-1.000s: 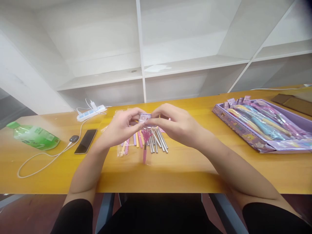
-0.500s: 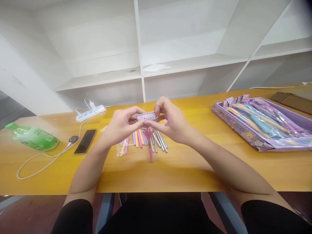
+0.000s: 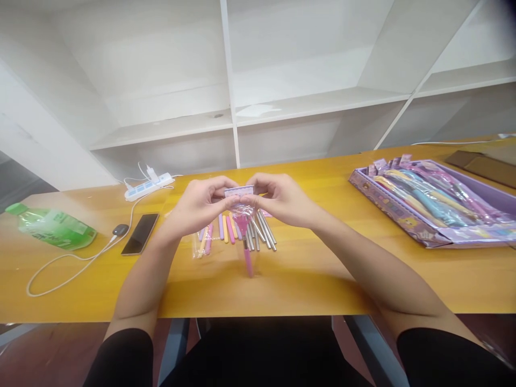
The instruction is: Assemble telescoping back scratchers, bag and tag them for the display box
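My left hand [image 3: 205, 207] and my right hand [image 3: 280, 201] pinch a small printed purple-white card [image 3: 239, 191] between thumbs and fingers, from either side. Below the card hangs a clear plastic bag [image 3: 243, 209], held along its top. Inside it is a pink item with a wide head and a slim handle [image 3: 248, 262]; its exact kind I cannot make out. Behind it on the table lie several silver metal tubes [image 3: 264, 231] and several pink, yellow and purple sticks [image 3: 229, 229], some in a clear wrapper.
A purple display box [image 3: 407, 217] of bagged colourful items stands at right, with a brown flat object [image 3: 484, 166] beyond it. At left are a green bottle [image 3: 56, 226], a phone [image 3: 140, 234], a white cable and a power strip [image 3: 148, 186]. White shelving rises behind the table.
My right hand has come down and its fingers have closed on the card beside my left thumb. The bagged pink item hangs slightly lower and shows more clearly.
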{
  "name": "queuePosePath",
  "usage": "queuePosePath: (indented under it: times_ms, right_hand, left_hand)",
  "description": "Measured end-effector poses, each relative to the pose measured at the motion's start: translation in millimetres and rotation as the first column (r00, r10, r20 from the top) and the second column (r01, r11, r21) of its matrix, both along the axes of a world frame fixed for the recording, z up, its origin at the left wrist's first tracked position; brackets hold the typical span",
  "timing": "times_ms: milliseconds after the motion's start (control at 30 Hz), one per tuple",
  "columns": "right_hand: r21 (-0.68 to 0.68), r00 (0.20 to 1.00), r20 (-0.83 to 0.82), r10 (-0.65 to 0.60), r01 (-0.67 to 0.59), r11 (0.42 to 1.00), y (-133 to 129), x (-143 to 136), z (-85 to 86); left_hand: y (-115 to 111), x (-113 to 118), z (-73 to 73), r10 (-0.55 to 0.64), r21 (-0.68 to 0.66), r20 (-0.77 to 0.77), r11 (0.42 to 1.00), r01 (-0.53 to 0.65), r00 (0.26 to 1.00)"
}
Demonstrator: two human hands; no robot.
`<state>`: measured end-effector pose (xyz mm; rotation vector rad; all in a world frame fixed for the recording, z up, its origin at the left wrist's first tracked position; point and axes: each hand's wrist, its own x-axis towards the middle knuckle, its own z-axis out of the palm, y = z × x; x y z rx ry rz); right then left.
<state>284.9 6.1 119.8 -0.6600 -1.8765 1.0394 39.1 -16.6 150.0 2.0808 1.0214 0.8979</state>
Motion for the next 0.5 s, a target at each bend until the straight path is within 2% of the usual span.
queuePosePath:
  times_ms: [167, 300, 400, 500]
  right_hand:
    - [-0.004, 0.995, 0.043, 0.086, -0.086, 0.996, -2, 8, 7.6]
    - [0.007, 0.99, 0.1, 0.102, -0.103, 0.995, -2, 14, 12.7]
    - [0.027, 0.984, 0.139, 0.113, -0.118, 0.993, 1, 18, 14.2]
    - [-0.001, 0.981, 0.174, 0.089, -0.09, 0.996, 4, 19, 9.1]
  left_hand:
    - [1, -6, 2.7, -0.096, 0.026, -0.041, 0.995, 0.097, 0.995]
    - [2, -11, 8.1, -0.134, 0.061, -0.12, 0.988, 0.142, 0.984]
    - [1, -11, 9.9, -0.122, 0.048, -0.155, 0.99, 0.131, 0.98]
    - [0, -8, 7.7, -0.057, 0.061, -0.155, 0.996, 0.067, 0.986]
